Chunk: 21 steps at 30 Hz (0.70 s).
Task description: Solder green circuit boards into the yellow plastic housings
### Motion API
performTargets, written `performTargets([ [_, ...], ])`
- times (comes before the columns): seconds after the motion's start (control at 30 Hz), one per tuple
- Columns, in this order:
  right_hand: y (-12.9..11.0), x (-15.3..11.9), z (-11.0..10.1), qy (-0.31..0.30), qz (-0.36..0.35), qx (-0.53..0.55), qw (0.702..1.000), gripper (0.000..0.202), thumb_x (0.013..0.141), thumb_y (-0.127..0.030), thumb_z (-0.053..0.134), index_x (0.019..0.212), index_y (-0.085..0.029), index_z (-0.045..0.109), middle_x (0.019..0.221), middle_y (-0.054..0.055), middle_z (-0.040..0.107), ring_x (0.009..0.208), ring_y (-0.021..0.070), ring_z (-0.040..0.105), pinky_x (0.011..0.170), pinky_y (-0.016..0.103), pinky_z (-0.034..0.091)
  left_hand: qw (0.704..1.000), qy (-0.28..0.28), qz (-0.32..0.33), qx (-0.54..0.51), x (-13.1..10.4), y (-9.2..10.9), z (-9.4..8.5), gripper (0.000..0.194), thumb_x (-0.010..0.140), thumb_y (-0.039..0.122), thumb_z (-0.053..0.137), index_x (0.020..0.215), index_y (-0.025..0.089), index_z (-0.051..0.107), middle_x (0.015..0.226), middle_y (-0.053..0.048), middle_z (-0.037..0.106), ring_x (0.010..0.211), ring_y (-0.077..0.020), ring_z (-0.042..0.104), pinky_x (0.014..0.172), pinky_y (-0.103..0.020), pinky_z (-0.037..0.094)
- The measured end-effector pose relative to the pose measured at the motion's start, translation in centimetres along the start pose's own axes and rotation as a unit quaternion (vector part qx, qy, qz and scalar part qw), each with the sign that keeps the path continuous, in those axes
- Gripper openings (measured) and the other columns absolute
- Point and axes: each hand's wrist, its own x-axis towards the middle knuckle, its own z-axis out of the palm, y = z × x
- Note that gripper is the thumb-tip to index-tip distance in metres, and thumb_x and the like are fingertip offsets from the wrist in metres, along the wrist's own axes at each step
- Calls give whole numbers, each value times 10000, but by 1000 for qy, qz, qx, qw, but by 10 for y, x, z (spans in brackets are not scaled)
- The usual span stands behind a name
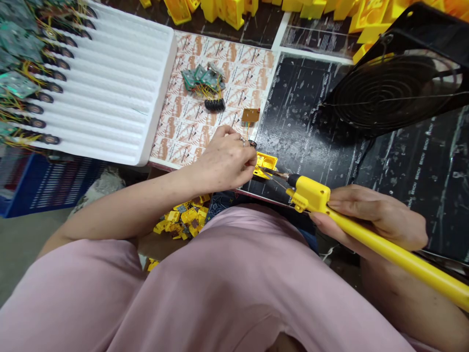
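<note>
My right hand [381,215] is wrapped around a yellow soldering iron [313,193], whose metal tip reaches into a small yellow plastic case [269,160] at the table's front edge. A thin wire runs beside the tip. At the case's left side, my left hand [230,159] is closed, fingertips bent down and hidden, so what they pinch cannot be made out. Just beyond those fingers lies a small round black part [252,143], joined by thin yellow wires to a brown circuit board [251,115].
A white ribbed foam tray [120,73] at left carries green boards [18,88] with wired round parts. A pile of wired boards [205,78] lies mid-table. A black fan [395,88] stands right. Yellow cases [230,10] line the back; more yellow pieces [186,220] are below.
</note>
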Motion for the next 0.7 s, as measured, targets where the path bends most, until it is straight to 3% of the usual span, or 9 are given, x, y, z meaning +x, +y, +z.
performTargets([
  [0.2,-1,20,-1,-34,-98,-26,994,255,912,-321,741,732,-243,577,572,-54,633,483,85,640,399,138,464,1000,-10,15,21,4,-1,0,266,871,248,495,731,198,716,675,-34,698,746,-195,574,942,-431,413],
  [0.43,12,-2,-12,20,-43,-34,998,305,961,-495,643,777,-252,624,653,18,688,514,105,648,387,175,465,999,-23,28,38,6,-1,-4,284,882,236,487,754,201,737,657,-42,673,762,-209,576,898,-424,404],
  [0.5,15,-5,-8,30,-46,-24,998,282,954,-440,667,764,-236,626,625,10,678,484,99,635,380,166,459,998,-24,31,40,6,-1,-4,295,891,244,482,755,200,739,655,-45,671,762,-213,577,893,-427,404],
  [0.6,15,-7,-1,87,-36,4,996,184,814,-295,826,799,-231,655,647,-10,704,514,127,675,418,179,517,998,-18,37,36,6,-3,-4,295,897,262,489,746,203,735,654,-41,668,758,-210,578,893,-428,404],
  [0.7,8,-12,6,131,23,-4,991,330,716,-249,893,995,-246,719,783,4,765,584,171,719,450,227,565,998,-12,42,43,6,-4,-2,277,892,258,501,743,204,728,654,-31,665,765,-199,584,893,-413,406],
])
